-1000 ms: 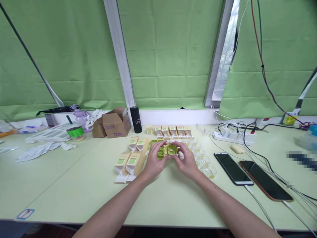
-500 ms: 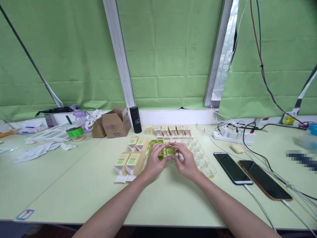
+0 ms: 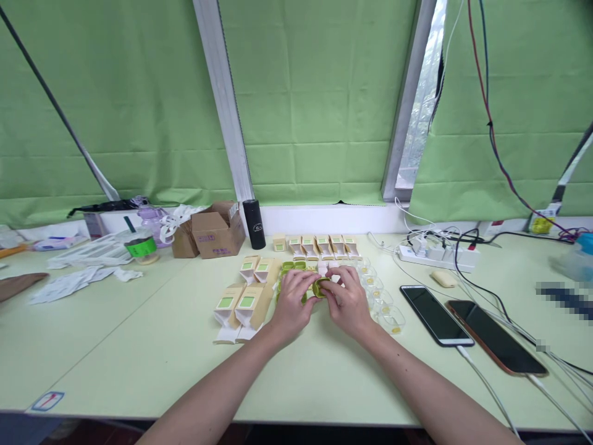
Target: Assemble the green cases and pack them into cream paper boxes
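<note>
Between my two hands is a small square green cup [image 3: 319, 286], raised over the middle of the table. My left hand [image 3: 294, 299] grips its left side with thumb and fingers. My right hand [image 3: 347, 301] holds the right side, its fingers bent over the rim. More green cups [image 3: 288, 266] stand just behind and left of my left hand, partly hidden by it. Several clear plastic cups [image 3: 380, 301] with yellow bits at the bottom lie in rows beside my right hand. Behind the hands are a few pale pink pieces [image 3: 323, 266].
Opened cardboard boxes with green windows [image 3: 247, 301] stand on the left, and a row of similar boxes [image 3: 324, 246] at the back. Two phones [image 3: 435, 314] on charging cables lie right, near a power strip [image 3: 438, 257]. A black bottle [image 3: 254, 224] and brown carton [image 3: 217, 230] stand behind.
The green cup has tilted in my hands, and my right fingers have moved over its rim. At the far left edge, another person's arm has come into view.
</note>
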Motion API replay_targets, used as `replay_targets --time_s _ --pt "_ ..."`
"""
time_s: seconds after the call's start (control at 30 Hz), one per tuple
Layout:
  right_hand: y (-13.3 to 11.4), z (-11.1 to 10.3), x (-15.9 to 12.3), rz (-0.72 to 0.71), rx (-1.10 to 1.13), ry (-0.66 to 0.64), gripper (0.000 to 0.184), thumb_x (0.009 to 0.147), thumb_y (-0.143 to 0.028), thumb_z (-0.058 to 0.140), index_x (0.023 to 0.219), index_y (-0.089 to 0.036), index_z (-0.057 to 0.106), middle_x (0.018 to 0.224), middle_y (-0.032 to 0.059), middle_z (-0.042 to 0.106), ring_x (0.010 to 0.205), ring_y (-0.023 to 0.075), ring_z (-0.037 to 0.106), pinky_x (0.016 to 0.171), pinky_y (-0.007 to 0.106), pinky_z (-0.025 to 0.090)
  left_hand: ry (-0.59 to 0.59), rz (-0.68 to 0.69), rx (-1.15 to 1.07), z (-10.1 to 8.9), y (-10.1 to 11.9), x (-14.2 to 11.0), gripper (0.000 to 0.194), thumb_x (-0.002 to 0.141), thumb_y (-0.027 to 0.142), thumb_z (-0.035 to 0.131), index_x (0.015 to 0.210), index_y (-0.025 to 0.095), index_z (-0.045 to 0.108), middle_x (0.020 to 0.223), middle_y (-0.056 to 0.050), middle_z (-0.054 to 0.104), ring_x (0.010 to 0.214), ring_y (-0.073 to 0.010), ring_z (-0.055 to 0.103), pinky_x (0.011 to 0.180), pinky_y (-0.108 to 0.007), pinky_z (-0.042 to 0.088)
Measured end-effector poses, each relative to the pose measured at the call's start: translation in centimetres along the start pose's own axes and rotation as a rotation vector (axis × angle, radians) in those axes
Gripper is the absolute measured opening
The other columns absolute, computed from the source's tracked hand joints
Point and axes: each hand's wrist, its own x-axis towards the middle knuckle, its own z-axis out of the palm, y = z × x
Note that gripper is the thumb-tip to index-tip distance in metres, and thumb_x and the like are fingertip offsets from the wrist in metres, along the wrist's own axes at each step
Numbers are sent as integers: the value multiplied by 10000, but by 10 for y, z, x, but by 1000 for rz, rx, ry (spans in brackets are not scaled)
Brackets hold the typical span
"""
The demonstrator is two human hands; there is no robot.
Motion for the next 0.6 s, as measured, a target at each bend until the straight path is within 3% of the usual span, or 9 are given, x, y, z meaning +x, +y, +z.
replay_targets --time_s 0.6 --pt "2 3 -2 37 -142 5 232 943 -46 580 897 -207 739 980 87 563 979 246 486 704 322 452 8 76 115 2 -2 -2 488 923 126 671 1387 274 660 1286 -79 708 1216 -299 535 1056 -505 474"
